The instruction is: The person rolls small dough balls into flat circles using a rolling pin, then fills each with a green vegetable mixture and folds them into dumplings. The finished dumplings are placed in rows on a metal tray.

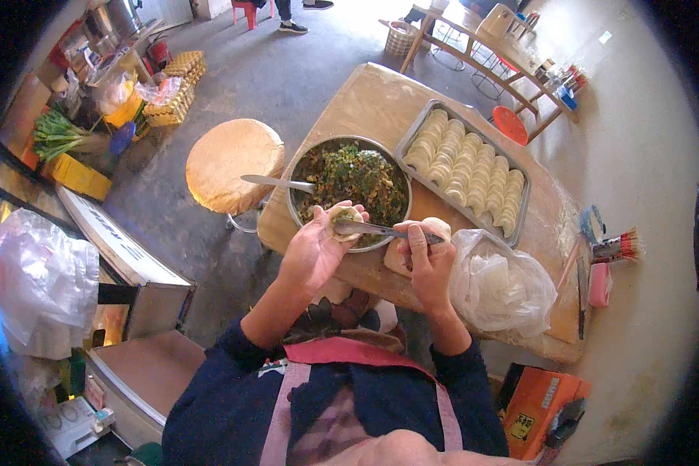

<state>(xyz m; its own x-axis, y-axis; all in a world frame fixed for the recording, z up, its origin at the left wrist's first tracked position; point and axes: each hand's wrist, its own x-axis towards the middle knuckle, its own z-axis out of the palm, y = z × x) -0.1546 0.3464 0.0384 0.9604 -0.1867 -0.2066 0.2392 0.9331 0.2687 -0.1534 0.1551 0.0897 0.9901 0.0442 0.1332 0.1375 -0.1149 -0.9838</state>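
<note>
On the palm of my left hand [309, 256] rests a round dough wrapper [352, 233] with green filling, its edges cupped upward by my fingers. My right hand [428, 262] grips the handle of a metal spoon [373, 229], whose tip presses into the filling. Just beyond both hands stands a metal bowl [409, 201] of chopped green and brown filling [355, 180]. A second metal utensil [274, 182] lies across the bowl's left rim. Pale dough [438, 226] shows behind my right hand, partly hidden by it. To its right sits a clear plastic bag [501, 279] with whitish contents.
A metal tray [521, 233] holding rows of dumplings [466, 163] sits on the wooden table [361, 99]. A round-topped stool [233, 163] stands left of it. Chopsticks [617, 247] and a tape roll [592, 224] lie at the right edge. A person's leg [285, 13] shows far off.
</note>
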